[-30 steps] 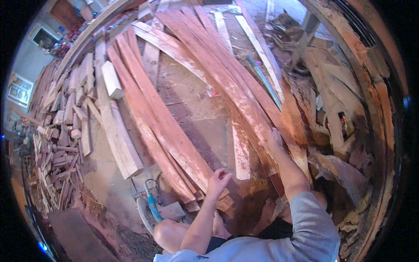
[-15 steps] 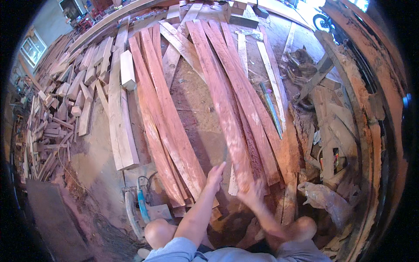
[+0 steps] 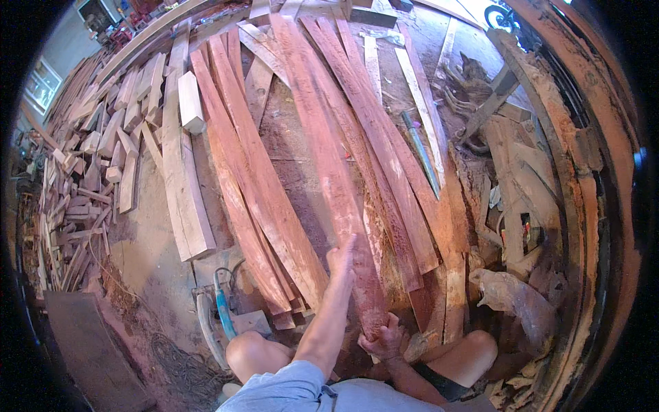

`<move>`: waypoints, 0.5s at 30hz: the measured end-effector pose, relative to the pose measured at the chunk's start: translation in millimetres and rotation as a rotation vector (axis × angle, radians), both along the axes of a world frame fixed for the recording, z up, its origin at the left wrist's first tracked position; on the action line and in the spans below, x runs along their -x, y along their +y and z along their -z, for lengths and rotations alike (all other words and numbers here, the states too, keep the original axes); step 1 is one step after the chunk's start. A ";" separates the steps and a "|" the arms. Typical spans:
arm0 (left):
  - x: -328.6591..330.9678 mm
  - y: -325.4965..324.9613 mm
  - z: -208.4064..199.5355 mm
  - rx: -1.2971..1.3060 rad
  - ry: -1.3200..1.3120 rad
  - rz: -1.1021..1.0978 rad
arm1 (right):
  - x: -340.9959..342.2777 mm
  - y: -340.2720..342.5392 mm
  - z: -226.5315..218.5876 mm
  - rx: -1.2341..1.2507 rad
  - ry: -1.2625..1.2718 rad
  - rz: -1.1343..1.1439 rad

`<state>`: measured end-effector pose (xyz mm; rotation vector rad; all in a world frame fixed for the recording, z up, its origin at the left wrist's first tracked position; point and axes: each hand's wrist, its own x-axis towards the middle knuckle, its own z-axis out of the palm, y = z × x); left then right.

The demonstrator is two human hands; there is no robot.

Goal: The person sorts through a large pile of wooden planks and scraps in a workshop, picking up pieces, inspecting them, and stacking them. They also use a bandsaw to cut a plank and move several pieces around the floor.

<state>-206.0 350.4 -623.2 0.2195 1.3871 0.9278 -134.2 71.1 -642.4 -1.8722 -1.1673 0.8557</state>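
Note:
A long reddish-brown wooden board [image 3: 328, 172] stretches away from me, its near end lifted toward my lap. My right hand [image 3: 386, 338] is closed round that near end, thumb on top. Farther up, my left hand [image 3: 342, 257] grips the board's left edge; some of its fingers are hidden. To the right lie several similar reddish boards [image 3: 391, 165], overlapping at a slant. Another group of reddish boards [image 3: 257, 196] rests on the ground to the left of the held one.
Beside my left knee is a blue-handled power tool [image 3: 224, 312]. A thick pale beam [image 3: 184, 196] carries a short squared block [image 3: 191, 103]. Offcuts [image 3: 96, 151] are heaped at far left. A blue-green handsaw-like tool [image 3: 421, 154] and weathered timber [image 3: 511, 185] lie right.
The board has come nearer and swung left, away from the right-hand boards. My right hand has drawn back toward my lap with its end; my left hand has moved onto its edge.

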 end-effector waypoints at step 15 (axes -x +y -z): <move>190.9 72.1 21.5 -0.538 0.569 -0.337 | -8.0 170.9 9.3 -0.166 -0.438 -0.149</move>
